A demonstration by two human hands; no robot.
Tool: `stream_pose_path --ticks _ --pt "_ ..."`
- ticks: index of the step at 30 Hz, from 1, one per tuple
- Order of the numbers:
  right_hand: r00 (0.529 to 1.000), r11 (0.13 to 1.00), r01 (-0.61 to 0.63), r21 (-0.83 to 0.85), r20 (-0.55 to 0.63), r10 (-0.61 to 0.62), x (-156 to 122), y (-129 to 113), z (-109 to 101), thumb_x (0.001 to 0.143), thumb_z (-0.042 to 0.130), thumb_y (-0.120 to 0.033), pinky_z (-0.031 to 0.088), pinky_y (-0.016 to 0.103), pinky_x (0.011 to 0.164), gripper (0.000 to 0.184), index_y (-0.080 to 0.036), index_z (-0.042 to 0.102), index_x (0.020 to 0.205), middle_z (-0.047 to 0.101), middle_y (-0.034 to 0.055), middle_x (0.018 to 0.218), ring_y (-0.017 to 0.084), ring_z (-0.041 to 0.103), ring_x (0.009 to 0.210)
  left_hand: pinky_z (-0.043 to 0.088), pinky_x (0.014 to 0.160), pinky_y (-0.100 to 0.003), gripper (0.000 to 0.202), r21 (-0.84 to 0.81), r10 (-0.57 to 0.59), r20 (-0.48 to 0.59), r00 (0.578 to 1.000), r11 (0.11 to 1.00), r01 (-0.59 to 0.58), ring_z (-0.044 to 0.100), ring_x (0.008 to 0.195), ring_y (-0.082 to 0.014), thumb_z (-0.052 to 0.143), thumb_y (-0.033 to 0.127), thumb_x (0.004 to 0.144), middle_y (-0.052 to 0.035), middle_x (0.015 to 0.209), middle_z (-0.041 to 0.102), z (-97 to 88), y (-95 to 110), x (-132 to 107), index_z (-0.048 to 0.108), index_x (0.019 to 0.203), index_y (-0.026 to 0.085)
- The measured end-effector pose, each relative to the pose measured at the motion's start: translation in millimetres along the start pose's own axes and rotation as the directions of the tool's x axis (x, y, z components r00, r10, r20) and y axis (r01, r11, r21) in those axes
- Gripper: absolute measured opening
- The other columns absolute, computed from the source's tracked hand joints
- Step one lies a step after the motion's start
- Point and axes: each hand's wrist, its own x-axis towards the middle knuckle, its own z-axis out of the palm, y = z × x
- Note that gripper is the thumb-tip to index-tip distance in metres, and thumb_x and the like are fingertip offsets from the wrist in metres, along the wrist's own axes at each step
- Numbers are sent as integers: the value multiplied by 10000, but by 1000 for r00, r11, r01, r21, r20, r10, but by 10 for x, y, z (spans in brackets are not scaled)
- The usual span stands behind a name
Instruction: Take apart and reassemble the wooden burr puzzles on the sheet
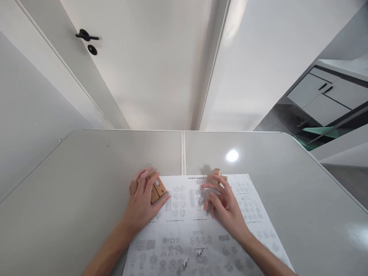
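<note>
Two hands rest on a pale grey counter (86, 172), both at the far edge of a printed sheet (201, 237) covered in small diagrams. The left hand (142, 205) lies over a cluster of wooden blocks (159, 188) at the sheet's upper left corner; its fingers (149, 180) curl across the top and the thumb presses the near side, so the blocks are grasped; one face shows a "2". The right hand (222, 203) is spread and loose, with nothing clenched; its fingertips (222, 181) touch or all but touch a smaller wooden piece (216, 177) standing on the sheet's top edge, well apart from the blocks; I cannot tell whether there is true contact.

The wood looks light, hard and stiff, unlikely to bruise or bend; the faces seem smooth, so a pinch across two opposite flat sides would probably hold best. The small piece stands upright and could tip at a nudge; the paper beneath may slide on the glossy counter.

A white door (143, 57) stands beyond.
</note>
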Motion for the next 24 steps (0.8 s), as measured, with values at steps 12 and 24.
stream_pose_path --ticks 12,24 --pt "934 962 272 -17 245 -260 -222 -90 74 1082 566 -282 486 292 620 50 -276 615 1095 687 6 819 142 583 617 519 1079 -403 345 -587 93 250 964 806 75 639 1258 -253 589 317 1042 -76 1366 666 -175 376 -173 578 1386 311" --pt "848 939 332 -90 464 -255 -446 -52 276 1028 621 -320 483 296 677 96 -281 581 1106 630 -1 853 168 568 691 475 1155 -508 694 -828 88 560 824 79 555 617 1332 -354 707 660 915 -156 1394 649 -90 797 -375 536 1440 239"
